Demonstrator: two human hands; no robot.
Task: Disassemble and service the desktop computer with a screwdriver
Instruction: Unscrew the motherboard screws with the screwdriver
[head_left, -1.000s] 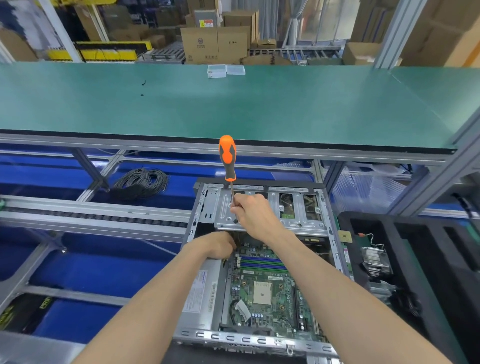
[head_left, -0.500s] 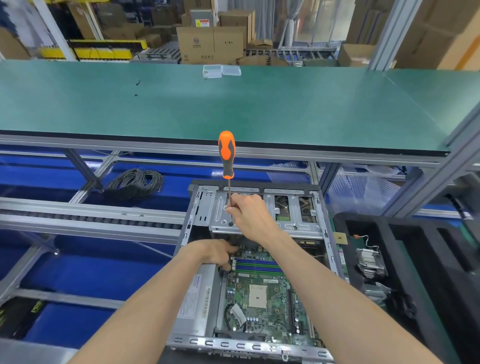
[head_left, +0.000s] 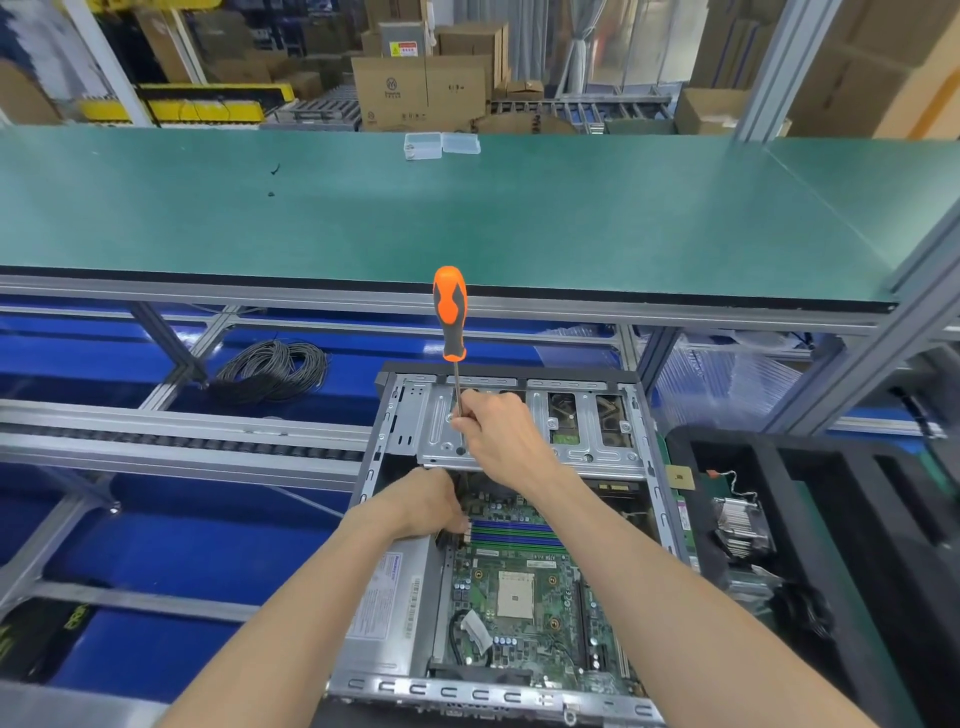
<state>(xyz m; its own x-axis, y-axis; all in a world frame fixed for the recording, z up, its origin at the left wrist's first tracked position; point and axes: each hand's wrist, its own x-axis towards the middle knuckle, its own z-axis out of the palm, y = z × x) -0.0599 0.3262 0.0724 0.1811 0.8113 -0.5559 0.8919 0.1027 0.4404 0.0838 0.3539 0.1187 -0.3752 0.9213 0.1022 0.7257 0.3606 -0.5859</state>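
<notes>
From my head camera, looking down: my right hand (head_left: 501, 434) has its fingers pinched around the metal shaft of the screwdriver (head_left: 451, 317), which stands nearly upright with its orange-and-black handle at the top, free of my grip. The tip goes down toward the silver drive cage (head_left: 587, 421) at the far end of the open desktop computer (head_left: 384, 618); the tip itself is hidden behind my hand.

My left hand (head_left: 423, 501) reaches into the case just below the cage, at the left end of the blue and green memory slots (head_left: 519, 535). Its fingers are curled down into the gap, but I cannot tell whether they hold anything.

The computer lies open on its side in front of me, motherboard (head_left: 524, 603) exposed, with the bare processor socket (head_left: 515, 595) near its middle.

Beyond it runs the green tabletop (head_left: 467, 218), with two small clear plastic boxes (head_left: 441, 144) at its far edge. A coil of black cable (head_left: 272, 371) lies to the left below it. A black foam tray (head_left: 810, 519) sits to the right of the case.
</notes>
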